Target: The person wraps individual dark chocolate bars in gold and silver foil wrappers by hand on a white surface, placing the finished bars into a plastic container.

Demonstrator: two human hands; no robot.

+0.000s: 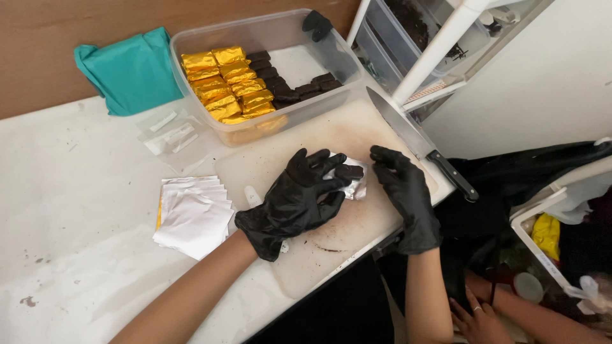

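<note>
Dark bar (349, 171) on silver foil sheet (357, 185), cutting board (331, 242) centre. Left hand (296, 200) pins bar and foil; right hand (401, 191) grasps foil edge. Step: wrapping. Next, judged: fold foil tight over bar.

- One clear plastic tub (191, 48)
- One knife (421, 143)
- One cutting board (357, 229)
- One teal cloth (131, 70)
- One stack of foil sheets (194, 213)
- Two black-gloved hands: left hand (296, 200), right hand (405, 191)
</note>
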